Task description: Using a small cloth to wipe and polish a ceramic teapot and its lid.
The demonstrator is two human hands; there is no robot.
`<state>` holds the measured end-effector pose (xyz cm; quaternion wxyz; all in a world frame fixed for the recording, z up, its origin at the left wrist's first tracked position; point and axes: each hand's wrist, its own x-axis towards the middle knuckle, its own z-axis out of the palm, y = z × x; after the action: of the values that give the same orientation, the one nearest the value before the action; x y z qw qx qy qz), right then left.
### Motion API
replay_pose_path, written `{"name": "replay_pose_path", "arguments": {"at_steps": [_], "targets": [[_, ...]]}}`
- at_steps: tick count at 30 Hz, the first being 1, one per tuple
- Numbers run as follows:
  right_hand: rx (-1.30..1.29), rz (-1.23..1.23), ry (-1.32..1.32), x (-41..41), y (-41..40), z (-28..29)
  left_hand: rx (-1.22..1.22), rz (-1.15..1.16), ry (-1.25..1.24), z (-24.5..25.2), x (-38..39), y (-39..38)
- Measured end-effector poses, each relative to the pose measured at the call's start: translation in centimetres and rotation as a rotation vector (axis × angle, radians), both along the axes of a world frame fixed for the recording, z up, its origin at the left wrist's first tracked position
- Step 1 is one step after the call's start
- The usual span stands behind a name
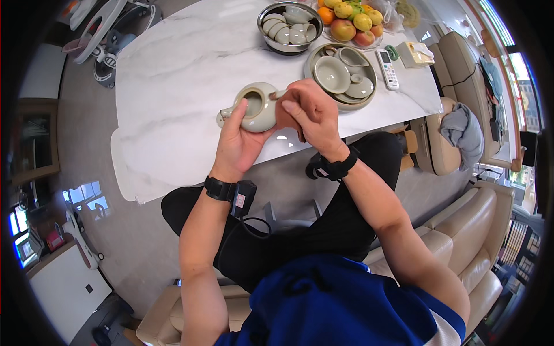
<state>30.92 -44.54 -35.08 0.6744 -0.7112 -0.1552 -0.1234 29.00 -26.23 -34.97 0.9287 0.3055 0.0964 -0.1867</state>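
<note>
A pale grey-green glazed teapot [264,119] without its lid is held just above the near edge of the table. My left hand [242,149] cups it from below and the left, thumb at the open mouth, close to the spout. In my right hand [318,114] is a bunched brown cloth [288,113], pressed against the teapot's right side by the handle. The cloth and fingers partly cover the handle. Beyond my right hand, a round tray [309,71] holds a bowl [332,74], a small pitcher [352,57] and a knobbed lid [360,86].
On the white marble-patterned table [181,86] stand a metal bowl [288,46] of several cups and a heap of fruit [344,28]. A remote control [387,69] and a tissue box [413,55] lie at the right. Beige sofa seats [463,225] flank the table.
</note>
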Motion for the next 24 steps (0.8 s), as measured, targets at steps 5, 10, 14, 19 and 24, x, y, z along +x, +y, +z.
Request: {"name": "replay_pose_path", "arguments": {"at_steps": [5,10,14,19,24], "targets": [[0.454,0.267,0.641,0.0,-0.8,2.4,0.023,-0.031,0.075,-1.1,0.6,2.7],[0.043,0.393,0.224,-0.1,-0.2,0.5,0.341,0.119,-0.135,-1.0,0.6,1.6],[0.278,0.515,0.488,-1.3,0.9,0.8,0.256,0.005,-0.136,-1.1,0.3,2.0],[0.03,0.247,0.082,-0.4,0.9,-1.1,0.443,-0.151,-0.195,-0.9,0.3,1.8],[0.114,0.208,0.503,0.0,0.7,-1.0,0.547,-0.297,-0.246,-1.6,-0.9,0.9]]}}
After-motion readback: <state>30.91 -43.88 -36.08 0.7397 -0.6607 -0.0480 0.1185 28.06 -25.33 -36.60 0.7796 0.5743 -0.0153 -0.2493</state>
